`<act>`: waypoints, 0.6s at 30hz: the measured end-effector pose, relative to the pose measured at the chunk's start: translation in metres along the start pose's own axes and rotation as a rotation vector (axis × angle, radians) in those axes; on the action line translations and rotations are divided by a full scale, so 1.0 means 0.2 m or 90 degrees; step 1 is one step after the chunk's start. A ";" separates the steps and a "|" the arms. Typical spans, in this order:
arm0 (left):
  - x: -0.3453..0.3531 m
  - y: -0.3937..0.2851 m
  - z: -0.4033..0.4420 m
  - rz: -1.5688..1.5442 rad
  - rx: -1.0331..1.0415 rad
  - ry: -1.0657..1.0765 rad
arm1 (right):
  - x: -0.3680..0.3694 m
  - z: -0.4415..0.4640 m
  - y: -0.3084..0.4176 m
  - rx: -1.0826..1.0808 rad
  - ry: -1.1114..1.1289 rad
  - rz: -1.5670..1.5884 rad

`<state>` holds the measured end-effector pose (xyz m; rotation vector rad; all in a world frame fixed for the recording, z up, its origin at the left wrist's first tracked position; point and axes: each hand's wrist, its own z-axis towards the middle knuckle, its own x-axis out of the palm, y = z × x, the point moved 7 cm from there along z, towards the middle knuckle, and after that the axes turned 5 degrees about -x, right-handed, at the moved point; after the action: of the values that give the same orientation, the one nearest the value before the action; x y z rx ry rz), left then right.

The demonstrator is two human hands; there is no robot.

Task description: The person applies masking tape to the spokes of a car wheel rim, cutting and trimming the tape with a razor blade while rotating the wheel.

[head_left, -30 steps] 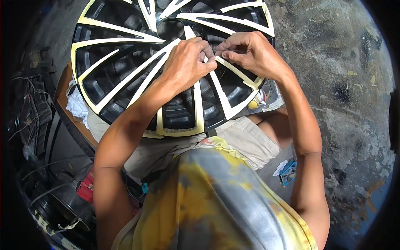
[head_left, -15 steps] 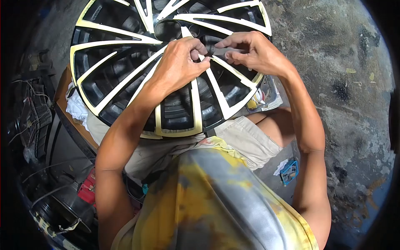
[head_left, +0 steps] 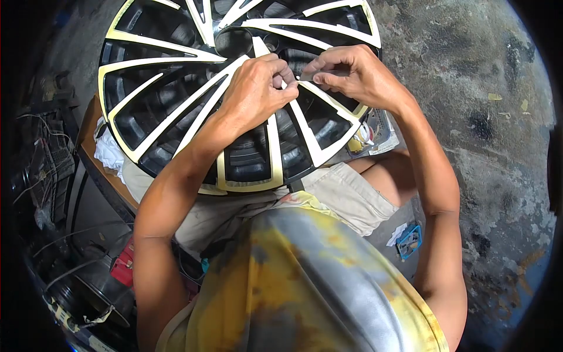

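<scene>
I saw a big black wheel [head_left: 246, 158] lying on the person's lap, pale strips [head_left: 305, 129] running along its spokes. The left hand [head_left: 258, 88] was curled low over one strip, thumb and fingers drawn close; I couldn't tell whether it gripped anything. The right hand [head_left: 352, 73] bent in just beside it, half closed, thumb near forefinger, and what was between them wasn't clear to me. White cloth [head_left: 107, 152] lay left of the wheel.

Quantities: wheel [head_left: 190, 110], one; bare hands, two (one left hand [head_left: 257, 85], one right hand [head_left: 359, 75]) at the wheel. Outside the wheel's edge: blue-rimmed tray [head_left: 401, 245], one; cardboard box [head_left: 89, 126], one; shirt [head_left: 293, 276], one.
</scene>
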<state>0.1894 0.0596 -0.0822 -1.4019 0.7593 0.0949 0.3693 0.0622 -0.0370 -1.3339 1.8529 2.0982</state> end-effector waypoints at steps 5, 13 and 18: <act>-0.01 -0.01 0.00 -0.022 0.020 -0.001 | 0.01 0.03 0.03 -0.048 0.038 -0.090; -0.01 -0.01 -0.02 -0.076 -0.026 0.046 | -0.01 0.04 0.06 -0.073 0.053 -0.125; -0.01 -0.01 -0.02 -0.075 -0.003 0.053 | -0.07 -0.05 0.07 -0.041 0.027 -0.136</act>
<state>0.1871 0.0559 -0.0787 -1.4589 0.7439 -0.0545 0.3760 0.0561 -0.0176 -1.5270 1.5877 2.0503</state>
